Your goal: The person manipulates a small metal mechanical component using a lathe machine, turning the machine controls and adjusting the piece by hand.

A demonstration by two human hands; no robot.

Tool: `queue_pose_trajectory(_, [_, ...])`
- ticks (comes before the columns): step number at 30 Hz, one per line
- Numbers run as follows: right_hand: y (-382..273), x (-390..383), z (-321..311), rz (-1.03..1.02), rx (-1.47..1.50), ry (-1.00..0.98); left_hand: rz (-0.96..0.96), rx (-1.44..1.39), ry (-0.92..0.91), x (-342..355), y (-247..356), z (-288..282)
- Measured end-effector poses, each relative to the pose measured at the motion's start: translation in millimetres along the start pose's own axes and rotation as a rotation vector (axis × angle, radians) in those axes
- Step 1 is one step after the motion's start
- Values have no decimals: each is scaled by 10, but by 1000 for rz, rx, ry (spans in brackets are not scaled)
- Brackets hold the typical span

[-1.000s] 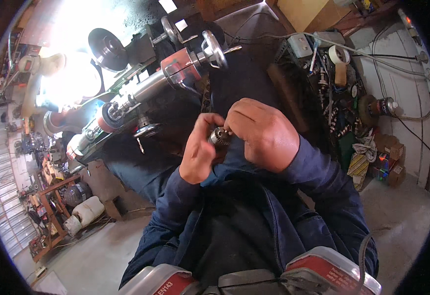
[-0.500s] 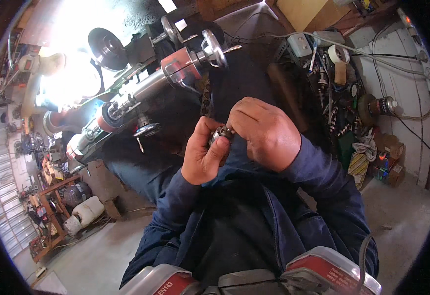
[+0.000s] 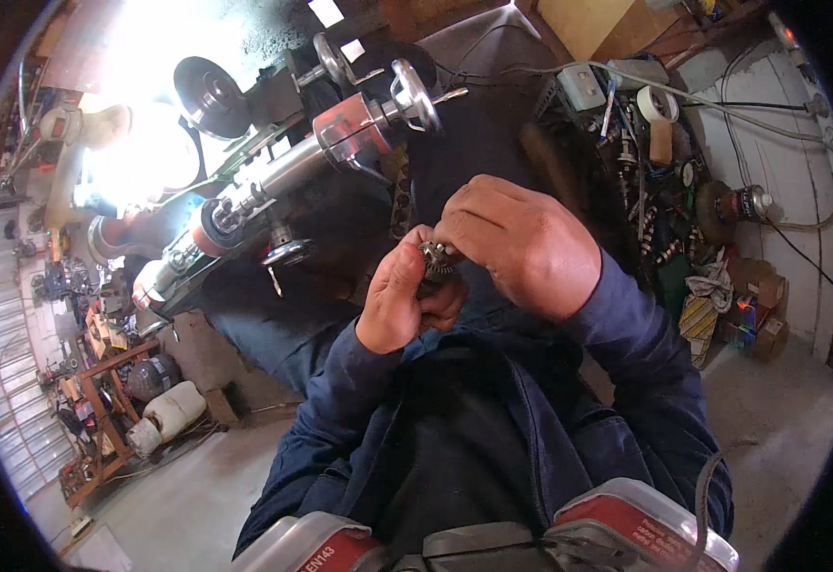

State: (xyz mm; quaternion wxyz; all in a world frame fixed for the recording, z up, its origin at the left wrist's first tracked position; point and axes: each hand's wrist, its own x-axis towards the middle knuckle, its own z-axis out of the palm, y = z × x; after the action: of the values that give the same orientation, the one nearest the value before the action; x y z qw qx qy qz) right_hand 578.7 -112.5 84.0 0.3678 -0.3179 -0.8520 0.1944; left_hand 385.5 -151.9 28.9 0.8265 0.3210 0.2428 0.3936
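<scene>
A small metal drill chuck (image 3: 436,270) with a toothed ring sits in my left hand (image 3: 393,300), whose thumb and fingers are wrapped round it. The toothed side is turned up toward me. Over the chuck's far right edge bends my right hand (image 3: 521,243), its fingertips pinched together right at the open end. A small pale bit shows by those fingertips, too small to name. The back of the right hand hides most of its fingers. Both hands are above my lap, in front of my dark blue jacket.
Ahead on the left stands a lathe (image 3: 283,176) with shiny handwheels (image 3: 415,95), under a glaring light. A bench (image 3: 640,181) crowded with metal parts and a tape roll (image 3: 658,104) is at right. Left lie a white canister (image 3: 174,408) and a wooden rack (image 3: 102,419).
The chuck has been tilted in my left hand, so its toothed ring now shows more. My left fingers have shifted round beneath it. My right hand has moved slightly right and stays bent over it.
</scene>
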Motion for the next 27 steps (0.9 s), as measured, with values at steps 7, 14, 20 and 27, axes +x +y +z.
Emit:
queue_pose_trajectory(7, [-8,22,8,-72,35,18,-3,47,21,-35,27,51])
queue_pose_trajectory(14, [23,22,64,-67,106,-3,-22,114,48,-66,34,3])
queue_pose_trajectory(20, [62,17,91,-30,105,-44,-32,87,94,-55,-13,-25])
queue_pose_trajectory(27, [76,28,93,-56,100,-50,-21,-14,27,-37,4,-38])
